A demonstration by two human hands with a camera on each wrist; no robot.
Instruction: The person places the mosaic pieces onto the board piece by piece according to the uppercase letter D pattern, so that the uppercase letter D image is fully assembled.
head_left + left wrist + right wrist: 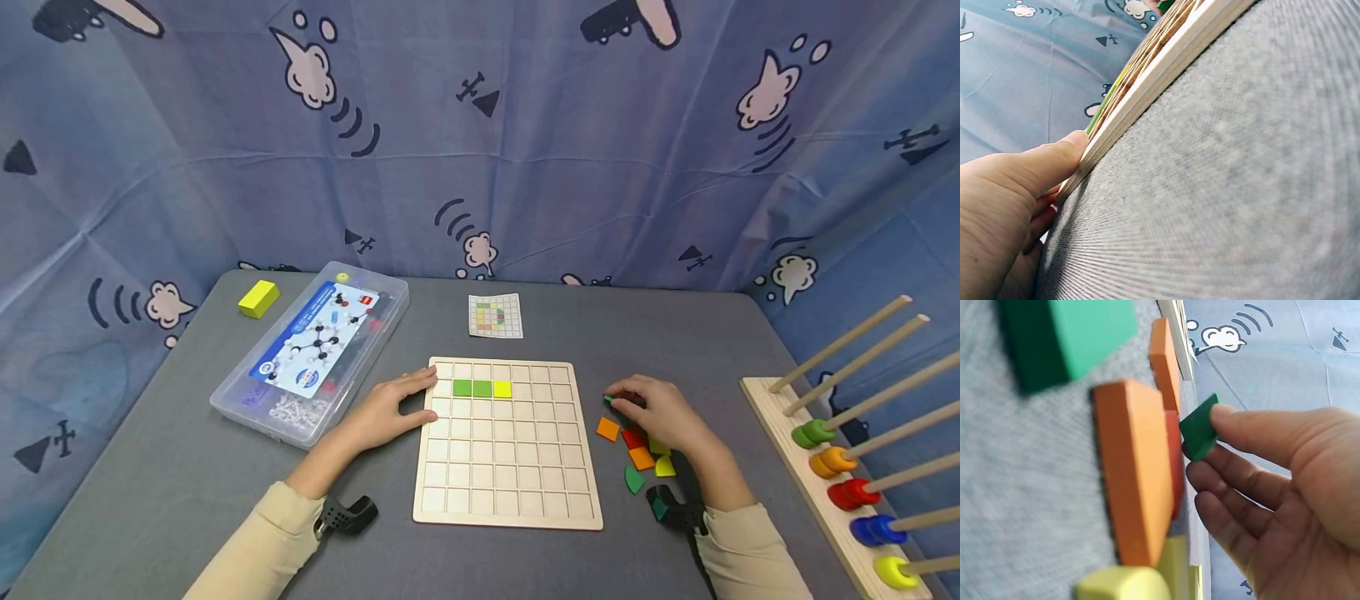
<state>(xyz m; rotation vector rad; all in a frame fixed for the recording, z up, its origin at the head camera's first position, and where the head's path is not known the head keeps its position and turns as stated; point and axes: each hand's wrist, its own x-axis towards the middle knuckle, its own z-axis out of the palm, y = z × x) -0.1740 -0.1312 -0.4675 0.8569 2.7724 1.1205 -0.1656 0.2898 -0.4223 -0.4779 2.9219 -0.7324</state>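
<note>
A light wooden grid board (pixel 510 479) lies mid-table, with two green square tiles (pixel 472 389) and a yellow square tile (pixel 502 389) side by side in an upper row. My left hand (pixel 390 412) rests against the board's left edge, thumb and fingers extended and touching it. To the right of the board, my right hand (pixel 660 408) pinches a small green tile (pixel 1196 434) between thumb and fingertip. Beneath and beside that hand lie loose pieces: orange tiles (pixel 608 428), a red one (pixel 632 440), yellow ones (pixel 665 467) and a rounded green one (pixel 633 479).
Behind the board lies a card printed with a coloured grid (pixel 496 317). A clear plastic case (pixel 345 400) sits at the left, a yellow block (pixel 258 299) beyond it. At the right stands a wooden peg rack (pixel 810 479) with coloured rings.
</note>
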